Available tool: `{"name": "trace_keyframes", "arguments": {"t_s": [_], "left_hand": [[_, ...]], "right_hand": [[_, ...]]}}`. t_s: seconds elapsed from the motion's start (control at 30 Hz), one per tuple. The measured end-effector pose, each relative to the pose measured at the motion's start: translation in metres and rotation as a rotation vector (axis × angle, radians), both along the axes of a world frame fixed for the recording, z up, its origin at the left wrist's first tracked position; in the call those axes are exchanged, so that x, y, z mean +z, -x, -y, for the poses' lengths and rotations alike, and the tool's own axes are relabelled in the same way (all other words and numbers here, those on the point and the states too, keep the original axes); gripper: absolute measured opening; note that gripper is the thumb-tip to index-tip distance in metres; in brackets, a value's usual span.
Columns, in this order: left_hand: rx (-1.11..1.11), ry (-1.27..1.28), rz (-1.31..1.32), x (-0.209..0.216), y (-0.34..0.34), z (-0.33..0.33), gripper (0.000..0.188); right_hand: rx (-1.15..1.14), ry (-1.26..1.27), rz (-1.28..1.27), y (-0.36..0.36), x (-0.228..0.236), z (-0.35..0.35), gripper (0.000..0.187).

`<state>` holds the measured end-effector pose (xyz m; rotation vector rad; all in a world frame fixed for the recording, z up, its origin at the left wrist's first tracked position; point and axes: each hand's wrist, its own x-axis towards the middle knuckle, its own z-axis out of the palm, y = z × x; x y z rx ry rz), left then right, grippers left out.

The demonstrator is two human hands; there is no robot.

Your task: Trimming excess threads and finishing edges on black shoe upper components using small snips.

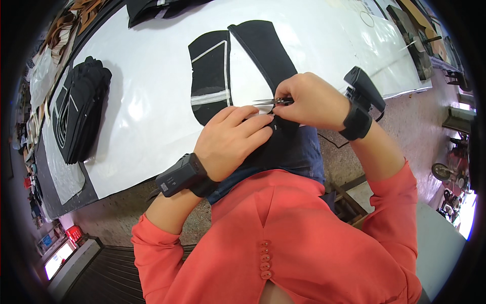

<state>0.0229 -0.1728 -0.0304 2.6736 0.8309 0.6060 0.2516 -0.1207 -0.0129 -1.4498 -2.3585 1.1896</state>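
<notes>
Small pointed thread snips [264, 102] are gripped in my right hand [314, 103], their blades pointing left. My left hand [230, 138] lies just below the blades, its fingers closed on the edge of a black panel [276, 139] that hangs over the table edge towards my lap. The fingertips of both hands almost meet there, and they partly hide that edge. Beyond my hands lie a curved black panel with white lines [210, 73] on the left and a long plain black panel [266, 48] on the right, whose lower end runs behind my right hand.
A white-covered table [142, 101] spans the space before me. On its left stands a stack of black panels [83, 111] beside clear plastic [66, 175]. More black pieces [162, 10] lie at the far edge. A dark metal tool or fixture [412, 43] sits at the right end.
</notes>
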Motion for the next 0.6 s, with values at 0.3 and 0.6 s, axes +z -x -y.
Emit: {"name": "trace_keyframes", "arguments": {"t_s": [0.3,0.6], "left_hand": [[0.072,-0.029,0.019,-0.001,-0.012,0.008,0.023],[0.152,-0.069,0.017,-0.005,-0.021,0.014,0.023]], "right_hand": [[0.069,-0.028,-0.019,-0.008,0.005,-0.015,0.023],[0.149,-0.008,-0.096,-0.01,0.003,-0.028,0.022]]}}
